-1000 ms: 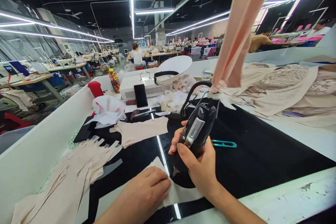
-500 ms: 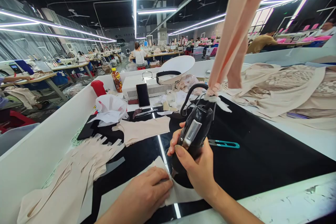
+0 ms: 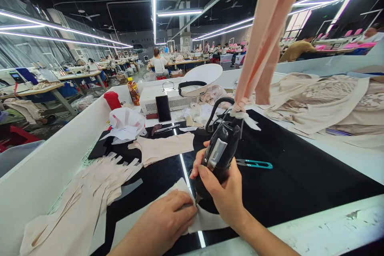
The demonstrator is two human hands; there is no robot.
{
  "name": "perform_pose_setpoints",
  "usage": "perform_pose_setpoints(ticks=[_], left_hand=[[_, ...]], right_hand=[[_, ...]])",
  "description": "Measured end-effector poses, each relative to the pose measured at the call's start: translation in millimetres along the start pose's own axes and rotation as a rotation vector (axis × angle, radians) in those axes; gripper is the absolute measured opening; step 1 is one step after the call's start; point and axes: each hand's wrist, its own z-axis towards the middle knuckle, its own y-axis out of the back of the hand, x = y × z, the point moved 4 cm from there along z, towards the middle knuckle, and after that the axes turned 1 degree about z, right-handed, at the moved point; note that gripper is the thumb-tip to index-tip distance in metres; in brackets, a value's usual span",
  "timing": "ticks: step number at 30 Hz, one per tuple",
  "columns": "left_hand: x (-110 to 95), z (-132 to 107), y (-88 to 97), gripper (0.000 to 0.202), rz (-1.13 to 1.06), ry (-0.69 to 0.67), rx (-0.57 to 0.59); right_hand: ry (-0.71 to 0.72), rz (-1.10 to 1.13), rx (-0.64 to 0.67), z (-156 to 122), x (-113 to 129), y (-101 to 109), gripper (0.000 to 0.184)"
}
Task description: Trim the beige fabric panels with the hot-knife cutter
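My right hand [image 3: 223,192] is wrapped round a black hand-held cutting tool [image 3: 220,150], whose tip touches a pale fabric piece [image 3: 207,220] on the black table mat [image 3: 285,176]. A pink strip of cloth [image 3: 265,36] ties the tool's top to something overhead. My left hand [image 3: 163,222] lies with curled fingers pressing down on the same fabric piece, just left of the tool's tip.
Cut beige fabric pieces [image 3: 84,196] pile at the left, another beige piece [image 3: 163,148] behind them. Teal thread snips [image 3: 255,164] lie right of the tool. A phone [image 3: 163,108], white box [image 3: 150,98], red cup [image 3: 112,100] and bottle [image 3: 133,90] stand at the back. Lace fabric [image 3: 330,100] heaps at right.
The tool and my right hand have shifted slightly left and toward me, closer to my left hand. My left hand stays on the fabric.
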Motion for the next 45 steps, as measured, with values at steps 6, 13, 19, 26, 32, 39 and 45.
perform_pose_setpoints(ticks=[6,13,19,26,32,39,45], left_hand=[[3.6,-4.6,-4.4,0.021,-0.007,-0.011,0.053],[-9.6,0.0,-11.1,0.019,-0.022,0.023,-0.033],[-19.1,5.9,-31.0,0.022,0.035,0.027,-0.062],[-18.3,0.3,-34.4,0.022,0.087,-0.017,-0.073],[-17.8,-4.4,-30.0,0.024,0.105,-0.046,-0.094],[-20.3,-5.0,-30.7,0.026,0.160,-0.103,-0.121],[-20.5,-5.2,-32.2,0.029,0.172,-0.126,-0.130]], right_hand=[[0.013,0.044,-0.024,1.7,9.4,11.8,0.026],[0.042,0.014,-0.036,-10.5,26.9,42.7,0.038],[0.070,-0.036,-0.036,-23.2,33.3,50.8,0.036],[0.066,-0.068,-0.034,-25.7,33.7,52.9,0.039],[0.083,-0.074,-0.014,-27.6,36.0,53.5,0.038],[0.058,-0.039,-0.033,-26.2,32.9,51.2,0.036],[0.068,0.036,-0.082,-19.0,32.0,35.1,0.034]])
